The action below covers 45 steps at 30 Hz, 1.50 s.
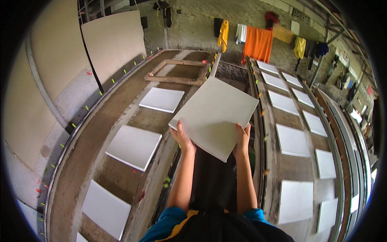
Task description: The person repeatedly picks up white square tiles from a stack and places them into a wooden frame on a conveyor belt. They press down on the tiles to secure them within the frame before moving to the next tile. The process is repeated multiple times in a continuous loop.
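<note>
In the head view, a flat, pale grey panel (213, 117) is held in the air above the gap between two long tables. It has four straight sides and a thin edge, and it is turned so that one corner points toward the person's body. Its face looks smooth and plain, slightly darker than the white panels (135, 147) lying on the left table (82, 149).

The left hand (184, 139) pinches it near its left corner, with the thumb on the face; the right hand (242, 141) pinches the lower right side in the same manner. The fingers underneath are mostly hidden.

On the right table (298, 169), more white panels (293, 140) lie in two rows. A wooden frame (173, 80) rests at the far end of the left table. The held panel hides part of the gap. Behind, an orange cloth (257, 44) hangs before the wall.
</note>
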Each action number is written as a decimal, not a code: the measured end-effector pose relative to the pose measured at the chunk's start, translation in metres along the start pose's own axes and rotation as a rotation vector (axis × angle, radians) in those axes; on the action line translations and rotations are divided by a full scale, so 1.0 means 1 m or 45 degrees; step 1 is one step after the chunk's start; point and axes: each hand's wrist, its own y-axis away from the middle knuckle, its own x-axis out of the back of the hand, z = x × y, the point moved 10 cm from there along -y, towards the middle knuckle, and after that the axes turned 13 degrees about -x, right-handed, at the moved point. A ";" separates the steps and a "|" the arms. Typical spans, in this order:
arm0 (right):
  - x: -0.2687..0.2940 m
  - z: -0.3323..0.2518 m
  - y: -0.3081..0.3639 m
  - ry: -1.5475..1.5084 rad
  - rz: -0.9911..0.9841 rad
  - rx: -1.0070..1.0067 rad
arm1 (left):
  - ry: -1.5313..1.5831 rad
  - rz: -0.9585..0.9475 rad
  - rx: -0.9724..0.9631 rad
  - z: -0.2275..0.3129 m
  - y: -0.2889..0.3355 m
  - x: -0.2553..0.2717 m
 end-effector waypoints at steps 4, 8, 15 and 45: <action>-0.039 -0.008 -0.073 0.054 -0.009 -0.038 | -0.002 -0.051 0.040 -0.014 -0.068 -0.049; -0.045 0.000 -0.145 0.103 -0.010 -0.015 | -0.111 -0.194 0.101 -0.043 -0.124 -0.082; -0.049 0.004 -0.287 0.009 -0.150 -0.081 | -0.125 -0.159 0.015 -0.132 -0.193 -0.131; -0.208 0.086 -0.766 0.525 -0.720 -0.434 | -0.886 -0.409 0.247 -0.351 -0.506 -0.210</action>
